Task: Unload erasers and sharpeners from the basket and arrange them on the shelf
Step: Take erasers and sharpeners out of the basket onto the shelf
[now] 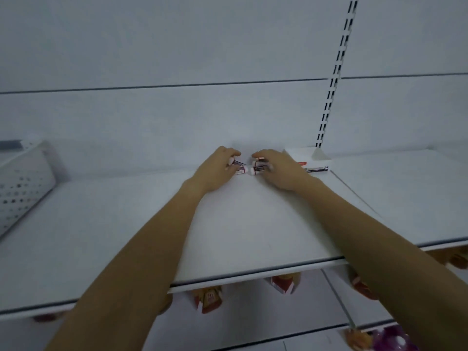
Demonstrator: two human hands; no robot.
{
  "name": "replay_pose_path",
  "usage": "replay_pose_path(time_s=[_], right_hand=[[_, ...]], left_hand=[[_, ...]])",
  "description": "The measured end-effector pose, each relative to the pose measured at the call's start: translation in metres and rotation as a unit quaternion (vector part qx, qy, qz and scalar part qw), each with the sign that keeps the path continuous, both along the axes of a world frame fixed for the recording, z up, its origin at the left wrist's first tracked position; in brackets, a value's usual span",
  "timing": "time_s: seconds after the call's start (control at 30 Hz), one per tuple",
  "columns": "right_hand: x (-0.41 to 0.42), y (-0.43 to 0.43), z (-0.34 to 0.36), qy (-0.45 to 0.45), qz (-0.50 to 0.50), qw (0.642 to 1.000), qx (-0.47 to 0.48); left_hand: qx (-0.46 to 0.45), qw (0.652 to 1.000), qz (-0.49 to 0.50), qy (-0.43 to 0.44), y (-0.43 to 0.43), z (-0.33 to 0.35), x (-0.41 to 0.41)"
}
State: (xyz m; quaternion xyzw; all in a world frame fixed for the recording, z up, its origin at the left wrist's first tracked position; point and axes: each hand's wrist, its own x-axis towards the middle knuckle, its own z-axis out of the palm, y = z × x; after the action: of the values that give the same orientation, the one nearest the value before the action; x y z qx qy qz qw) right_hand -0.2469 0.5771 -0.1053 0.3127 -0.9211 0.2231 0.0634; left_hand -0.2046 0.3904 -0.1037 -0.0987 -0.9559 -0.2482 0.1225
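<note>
Shop: slotted-upright shelving [240,224], packaged goods [209,298] below.

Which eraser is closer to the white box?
The right eraser, pinched by the right hand. The white box sits just beside that hand, while the left eraser, in the left hand, lies farther away.

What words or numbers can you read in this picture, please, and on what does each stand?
"24": front of the white box on the shelf.
Box's red label and dark strip: too blurred to read.
Sleeves of the erasers in the left hand and right hand: blurred, unreadable.
Red packets below: blurred.
</note>
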Motion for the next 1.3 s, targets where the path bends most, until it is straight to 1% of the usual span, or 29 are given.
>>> replay_pose_path(time_s=[0.13,0.37,0.47,0.57,0.63,0.77,0.93,1.03,1.13,1.3], right_hand=[[-0.005,0.003,-0.017,0.044,-0.002,0.999,0.002],[-0.005,0.004,-0.019,0.041,0.003,0.999,-0.013],[-0.004,0.001,-0.019,0.049,0.009,0.998,-0.045],[0.003,-0.007,-0.008,0.074,0.024,0.993,-0.091],[0.013,-0.016,0.003,0.072,0.059,0.991,-0.094],[0.031,-0.044,0.030,0.084,0.142,0.984,-0.062],[0.073,-0.113,0.072,0.078,0.278,0.957,-0.017],[0.095,-0.150,0.089,0.095,0.318,0.943,0.009],[0.135,-0.201,0.102,0.112,0.359,0.926,0.022],[0.193,-0.274,0.118,0.134,0.389,0.911,0.023]], left_hand=[[-0.070,0.997,0.003,0.021,-0.003,-0.014,0.000],[-0.111,0.994,-0.002,-0.011,-0.002,-0.014,0.006],[-0.129,0.991,0.019,-0.025,0.000,-0.011,0.008],[-0.140,0.990,0.030,0.004,0.001,-0.001,0.013],[-0.167,0.985,0.051,0.012,-0.006,0.015,0.020],[-0.231,0.968,0.093,0.023,-0.037,0.071,0.048],[-0.286,0.948,0.128,0.057,-0.100,0.131,0.118],[-0.298,0.941,0.151,0.062,-0.126,0.150,0.152],[-0.307,0.933,0.176,0.068,-0.171,0.160,0.200],[-0.318,0.924,0.201,0.069,-0.238,0.171,0.266]])
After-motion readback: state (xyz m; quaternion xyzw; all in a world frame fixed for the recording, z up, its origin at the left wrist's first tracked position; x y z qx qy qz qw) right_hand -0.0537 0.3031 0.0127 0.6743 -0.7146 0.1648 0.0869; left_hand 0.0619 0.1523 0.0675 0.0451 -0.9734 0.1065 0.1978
